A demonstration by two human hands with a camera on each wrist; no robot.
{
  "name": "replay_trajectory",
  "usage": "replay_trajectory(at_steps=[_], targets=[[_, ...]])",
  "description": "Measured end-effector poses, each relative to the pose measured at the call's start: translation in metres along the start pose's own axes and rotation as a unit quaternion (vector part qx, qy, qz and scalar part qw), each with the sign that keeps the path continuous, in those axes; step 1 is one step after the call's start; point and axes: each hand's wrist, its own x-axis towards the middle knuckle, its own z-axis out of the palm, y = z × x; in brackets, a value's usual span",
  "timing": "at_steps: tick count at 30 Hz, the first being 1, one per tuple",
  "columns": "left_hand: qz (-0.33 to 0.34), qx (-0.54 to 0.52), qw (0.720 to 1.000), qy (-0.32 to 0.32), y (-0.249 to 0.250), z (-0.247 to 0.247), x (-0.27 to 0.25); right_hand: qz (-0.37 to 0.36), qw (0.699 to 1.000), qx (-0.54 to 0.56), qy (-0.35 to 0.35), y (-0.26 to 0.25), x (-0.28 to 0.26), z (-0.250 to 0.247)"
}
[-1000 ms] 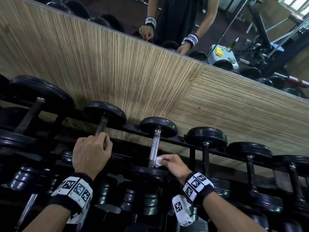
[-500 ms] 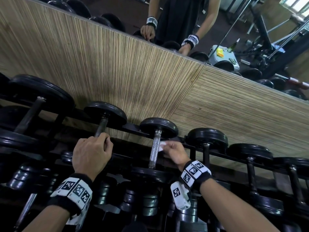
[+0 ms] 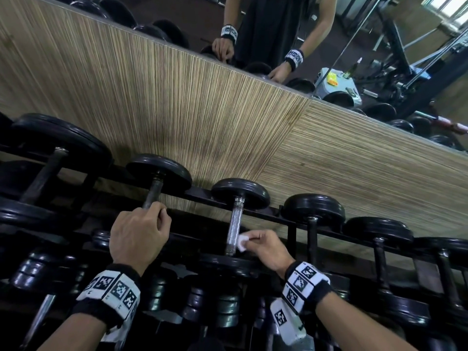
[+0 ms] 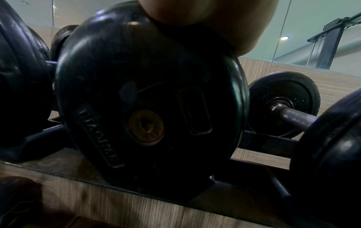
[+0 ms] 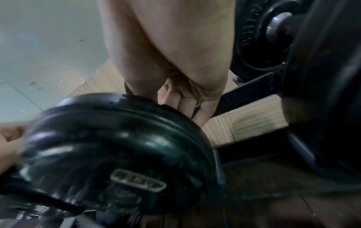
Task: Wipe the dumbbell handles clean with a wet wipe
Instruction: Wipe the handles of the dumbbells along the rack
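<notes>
White wet wipe (image 3: 242, 242), pinched by the right hand (image 3: 268, 249), rubs the lower-centre chrome handle (image 3: 235, 224); the left hand (image 3: 139, 236) grips a neighbouring handle (image 3: 153, 192), others rightward seemingly unwiped.

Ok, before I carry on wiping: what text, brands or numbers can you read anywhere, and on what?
No text is clear enough to quote.
Raised lettering on the near dumbbell plate, left wrist view: too dark and skewed to read.
Raised label on the near plate, right wrist view: blurred, unreadable.
Rim lettering on the plate behind it: blurred, unreadable.
Wristbands: square code markers only, no words.
</notes>
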Motion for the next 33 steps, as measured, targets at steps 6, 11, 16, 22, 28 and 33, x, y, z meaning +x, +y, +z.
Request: replay_trajectory(at_steps=[6,11,16,22,28,33], targets=[[-0.005,0.007,1.000,-0.015,0.000,0.000,-0.002,-0.079,0.974,-0.095,0.192,-0.017,0.042,-0.005],[-0.012,0.007,1.000,-0.005,0.000,0.001,-0.002,-0.119,0.983,-0.110,0.090,-0.020,0.001,-0.001],[-0.002,0.010,1.000,0.004,0.000,0.002,-0.002,-0.078,0.976,-0.194,-0.060,-0.020,-0.020,-0.008],[-0.011,0.014,1.000,-0.016,-0.001,0.003,-0.003,-0.170,0.940,-0.248,0.161,-0.035,0.016,-0.013],[-0.012,0.008,1.000,-0.016,0.000,0.001,-0.002,-0.163,0.935,-0.273,0.158,-0.032,0.027,-0.004],[-0.014,0.010,1.000,-0.012,-0.001,0.002,-0.002,-0.161,0.954,-0.246,0.054,-0.021,0.003,-0.002]])
